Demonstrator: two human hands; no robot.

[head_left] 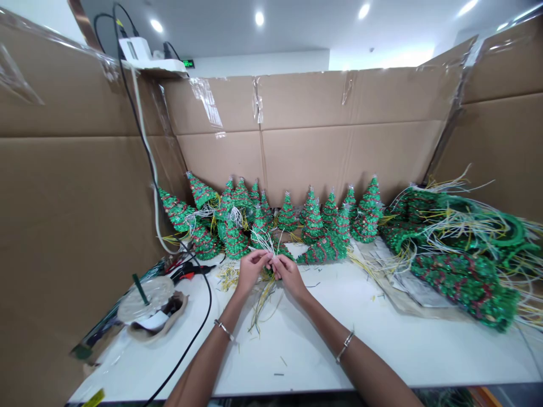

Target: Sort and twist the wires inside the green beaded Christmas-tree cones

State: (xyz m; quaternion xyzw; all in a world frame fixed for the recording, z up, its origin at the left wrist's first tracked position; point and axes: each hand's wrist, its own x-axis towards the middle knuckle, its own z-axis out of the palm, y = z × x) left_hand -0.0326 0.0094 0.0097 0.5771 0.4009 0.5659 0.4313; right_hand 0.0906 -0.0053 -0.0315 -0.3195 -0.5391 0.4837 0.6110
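Note:
My left hand (pixel 253 268) and my right hand (pixel 287 271) meet over the middle of the table, fingertips pinched together. Between them they grip a bundle of thin white wires (pixel 263 241) whose loose ends fan up and to the left. Just behind and under my fingers, partly hidden, is a green tinsel Christmas tree. Yellow and dark wires (pixel 260 308) trail from below my hands onto the table. Another small tinsel tree with red garland (pixel 324 250) lies on its side to the right of my right hand.
Several small trees (pixel 313 217) stand along the cardboard wall (pixel 305 147). At right lies a heap of tinsel pieces (pixel 464 282) with tangled wires. Left are red-and-black pliers (pixel 190 271), a clear disc with a green post (pixel 146 299), and a black cable (pixel 199 333) crossing the white table (pixel 322 350).

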